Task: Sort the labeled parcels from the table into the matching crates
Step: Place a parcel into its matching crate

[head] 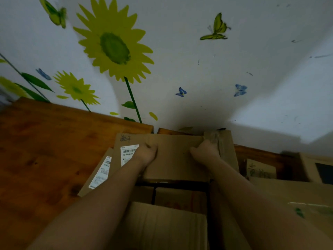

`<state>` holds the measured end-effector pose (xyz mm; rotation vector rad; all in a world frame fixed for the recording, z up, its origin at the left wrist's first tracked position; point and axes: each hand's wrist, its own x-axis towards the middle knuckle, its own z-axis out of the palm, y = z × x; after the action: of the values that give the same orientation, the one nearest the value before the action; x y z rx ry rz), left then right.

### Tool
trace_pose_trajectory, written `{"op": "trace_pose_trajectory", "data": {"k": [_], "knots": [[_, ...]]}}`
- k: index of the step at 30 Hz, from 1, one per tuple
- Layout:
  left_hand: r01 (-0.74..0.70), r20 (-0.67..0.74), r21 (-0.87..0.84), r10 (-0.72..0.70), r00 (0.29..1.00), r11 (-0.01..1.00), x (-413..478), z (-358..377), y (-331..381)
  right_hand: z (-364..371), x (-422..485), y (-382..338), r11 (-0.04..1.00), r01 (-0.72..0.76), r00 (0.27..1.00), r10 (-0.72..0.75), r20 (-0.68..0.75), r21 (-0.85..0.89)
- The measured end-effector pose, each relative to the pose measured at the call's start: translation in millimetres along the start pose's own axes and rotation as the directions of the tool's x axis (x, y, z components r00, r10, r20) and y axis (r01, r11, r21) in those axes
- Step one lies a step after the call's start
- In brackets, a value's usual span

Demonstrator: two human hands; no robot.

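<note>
While my left hand (146,153) and right hand (205,150) clutch the parcel (173,165), it seems stiff and light. Opposite edges suit best.

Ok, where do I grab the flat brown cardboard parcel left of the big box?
Take the flat brown cardboard parcel by its long left edge, from the left over the wooden table: that edge is free; the large cardboard box overlaps its right side.
</note>
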<state>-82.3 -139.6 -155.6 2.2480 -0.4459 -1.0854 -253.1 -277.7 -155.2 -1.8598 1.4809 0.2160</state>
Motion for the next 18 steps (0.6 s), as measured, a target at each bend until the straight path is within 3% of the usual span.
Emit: {"op": "trace_pose_trajectory", "data": {"k": [5, 11, 18], "knots": [[-0.108, -0.075, -0.138, 0.098, 0.992, 0.985, -9, -16, 19, -22, -19, -19, 0.985, 0.092, 0.988, -0.072, -0.136, 0.145], [-0.225, -0.156, -0.219, 0.193, 0.969, 0.949, -28, -41, 45, -45, -63, -46, 0.96, 0.205, 0.935, -0.134, -0.33, 0.19], [-0.39, -0.22, -0.285, 0.336, 0.916, 0.876, -76, -78, 61, -55, -134, -68, 0.909, 0.285, 0.854, -0.096, -0.512, 0.304]]}}
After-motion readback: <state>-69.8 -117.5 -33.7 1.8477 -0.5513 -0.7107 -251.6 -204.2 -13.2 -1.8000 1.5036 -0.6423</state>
